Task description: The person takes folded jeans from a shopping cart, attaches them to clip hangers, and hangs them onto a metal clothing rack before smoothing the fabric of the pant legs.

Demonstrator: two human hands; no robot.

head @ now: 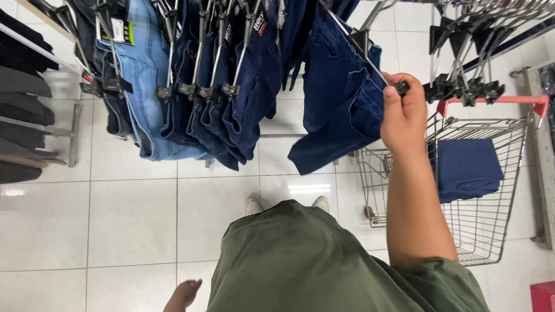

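Gripping a hanger clip point(403, 88), right hand point(404, 112); left hand point(184, 294) half cut off.

Head camera looks straight down, close above the jeans rack point(231, 69).

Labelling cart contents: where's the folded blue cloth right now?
Head view, right side: the blue cloth lies inside the wire cart, just right of the right hand and below the empty hangers.

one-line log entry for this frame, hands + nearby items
right hand: grips hanger clip of dark blue jeans | left hand: empty, low | wire cart: beside
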